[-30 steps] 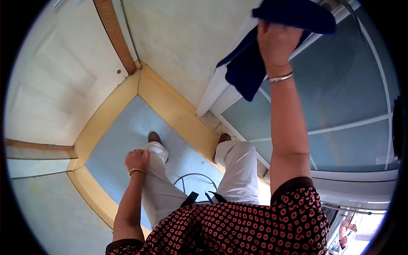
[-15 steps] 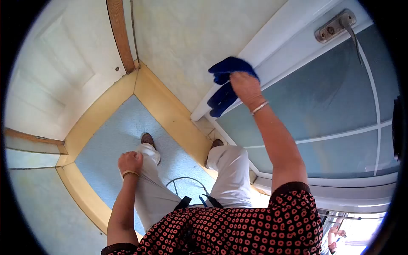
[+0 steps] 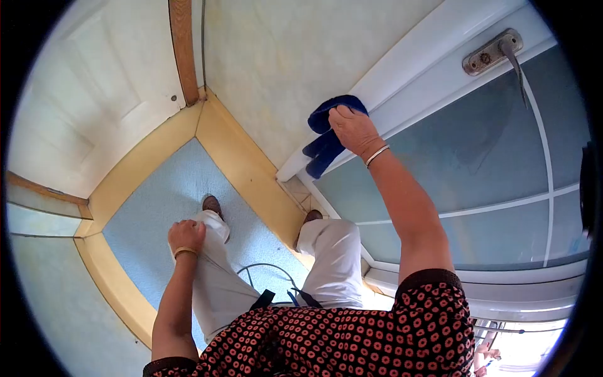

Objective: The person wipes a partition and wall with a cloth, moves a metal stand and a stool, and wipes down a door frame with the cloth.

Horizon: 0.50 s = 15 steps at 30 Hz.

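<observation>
My right hand (image 3: 353, 129) grips a dark blue cloth (image 3: 323, 154) bunched under its fingers. The cloth lies against the white door frame (image 3: 402, 88), with its loose ends hanging down toward the floor. Beside it is the door (image 3: 465, 169) with frosted panes and white bars. My left hand (image 3: 186, 237) is closed and rests by my left thigh, over the light trousers (image 3: 217, 276); whether it holds anything is hidden.
A metal door handle (image 3: 502, 53) juts from the door at upper right. Yellow skirting (image 3: 251, 169) edges the blue floor (image 3: 169, 188). A white panelled door (image 3: 94, 94) with a wooden frame (image 3: 182, 50) stands at left. A thin dark cable (image 3: 267, 264) loops between my legs.
My right hand has shifted slightly left with the blue cloth, which has changed its folds against the frame. The view has tilted a little. My left hand stays by the thigh.
</observation>
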Motion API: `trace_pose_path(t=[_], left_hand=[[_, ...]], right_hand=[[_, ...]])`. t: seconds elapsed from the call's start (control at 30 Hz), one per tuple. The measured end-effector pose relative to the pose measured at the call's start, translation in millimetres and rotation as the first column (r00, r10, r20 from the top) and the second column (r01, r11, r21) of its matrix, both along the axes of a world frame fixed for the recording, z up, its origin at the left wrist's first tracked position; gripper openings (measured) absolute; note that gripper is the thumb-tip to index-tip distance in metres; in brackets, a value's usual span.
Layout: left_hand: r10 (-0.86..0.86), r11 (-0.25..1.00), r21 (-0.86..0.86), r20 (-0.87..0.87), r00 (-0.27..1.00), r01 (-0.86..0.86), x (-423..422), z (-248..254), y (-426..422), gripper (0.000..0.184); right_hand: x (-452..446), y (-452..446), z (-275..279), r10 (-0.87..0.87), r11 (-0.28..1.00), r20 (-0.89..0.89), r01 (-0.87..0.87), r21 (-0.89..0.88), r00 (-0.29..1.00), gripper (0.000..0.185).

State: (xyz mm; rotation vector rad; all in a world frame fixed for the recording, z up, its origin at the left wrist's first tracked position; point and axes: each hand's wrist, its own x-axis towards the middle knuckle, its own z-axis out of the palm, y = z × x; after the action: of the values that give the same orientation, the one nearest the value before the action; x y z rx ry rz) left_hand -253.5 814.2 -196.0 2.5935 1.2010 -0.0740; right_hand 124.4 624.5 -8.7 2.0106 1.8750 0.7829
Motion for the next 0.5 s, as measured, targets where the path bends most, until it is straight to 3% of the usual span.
trace_pose_path(t=[0.13,0.27,0.3,0.33,0.4,0.5], left_hand=[[0.011,1.0,-0.002,0.022,1.0,-0.011,-6.2,-2.5,2.2,0.031],[0.029,0.999,-0.016,0.011,1.0,-0.029,-5.8,-2.8,-0.3,0.031],[0.023,0.999,-0.023,0.009,1.0,-0.023,-5.4,-3.8,2.6,0.03],[0.018,0.999,-0.028,0.009,1.0,-0.017,-5.3,-4.9,3.8,0.03],[0.026,0.999,-0.031,0.016,1.0,-0.026,-5.7,-3.4,4.0,0.03],[0.044,0.999,-0.034,0.048,0.998,-0.043,-8.4,-4.8,5.5,0.029]], right_hand=[[3.4,-2.4,14.2,0.068,0.998,0.008,-0.068,0.006,0.998,0.005],[-3.8,1.2,82.4,-0.12,0.985,0.173,0.095,0.146,0.978,0.003],[-7.4,5.1,100.8,-0.086,0.981,0.187,0.051,0.187,0.979,0.003],[-5.2,5.8,108.2,0.047,0.96,0.27,-0.118,0.253,0.962,0.003],[-3.6,3.3,100.9,0.014,0.975,0.274,-0.074,0.209,0.962,0.004],[-0.9,3.6,59.8,-0.112,0.99,0.091,0.103,0.091,0.99,0.005]])
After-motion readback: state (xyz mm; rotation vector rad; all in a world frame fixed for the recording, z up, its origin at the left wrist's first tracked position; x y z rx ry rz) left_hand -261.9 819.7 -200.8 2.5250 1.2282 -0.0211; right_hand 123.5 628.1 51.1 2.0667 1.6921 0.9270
